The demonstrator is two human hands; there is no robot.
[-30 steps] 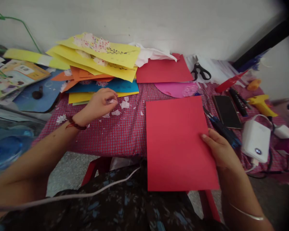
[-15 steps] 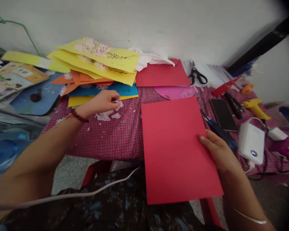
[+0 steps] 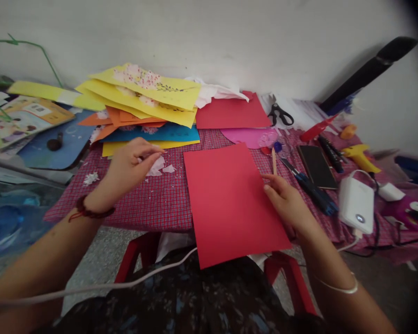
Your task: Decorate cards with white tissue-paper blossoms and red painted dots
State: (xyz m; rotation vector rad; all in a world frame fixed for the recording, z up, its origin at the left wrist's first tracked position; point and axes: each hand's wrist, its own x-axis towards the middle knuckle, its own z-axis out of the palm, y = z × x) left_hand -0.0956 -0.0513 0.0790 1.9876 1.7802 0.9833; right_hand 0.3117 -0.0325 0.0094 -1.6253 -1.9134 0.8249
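My right hand (image 3: 288,204) grips the right edge of a red paper sheet (image 3: 228,199), thumb on top; the sheet lies partly on the checked tablecloth (image 3: 160,199) and hangs over the near edge. My left hand (image 3: 130,164) is curled over small white paper scraps (image 3: 156,166) on the cloth, fingertips pinched on one of them. A red thread band is on my left wrist and a thin bangle on my right.
A pile of yellow, orange and blue papers (image 3: 142,99) lies at the back left, with a second red sheet (image 3: 231,111) and a pink disc (image 3: 252,137) behind. Scissors (image 3: 280,115), a phone (image 3: 316,160), pens (image 3: 310,188), a white power bank (image 3: 355,205) and a yellow glue gun (image 3: 360,155) lie on the right.
My right hand slid the red sheet left and further onto the table, turning it slightly. My left hand drew the white scraps back toward me.
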